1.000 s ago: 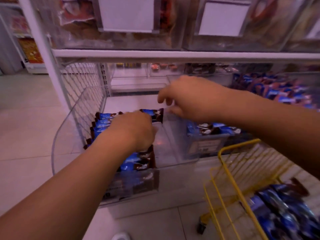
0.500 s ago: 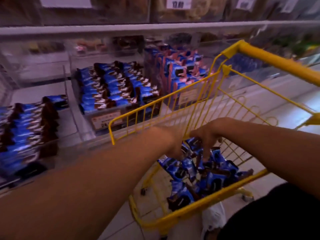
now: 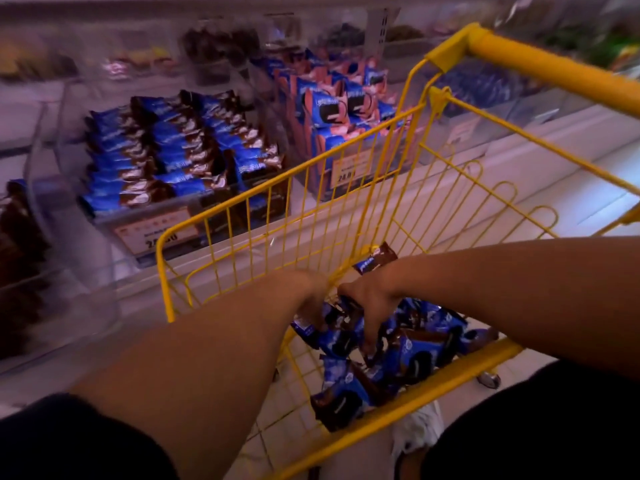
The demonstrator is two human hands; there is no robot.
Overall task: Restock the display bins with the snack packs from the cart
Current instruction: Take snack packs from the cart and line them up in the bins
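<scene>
Two hands are inside the yellow cart (image 3: 349, 188), both sunk into the heap of blue snack packs (image 3: 408, 351) at its near corner. The left hand (image 3: 311, 299) has fingers curled down onto a pack; the right hand (image 3: 370, 306) grasps packs with fingers spread downward among them. The number held cannot be told. Both forearms reach in over the cart's near rim, wrists bent down. One pack (image 3: 375, 259) lies apart against the far wire wall. Beyond the cart, two clear display bins hold stock: the chocolate-pack bin (image 3: 156, 233) in three rows, the pink-pack bin (image 3: 349, 168) to its right.
</scene>
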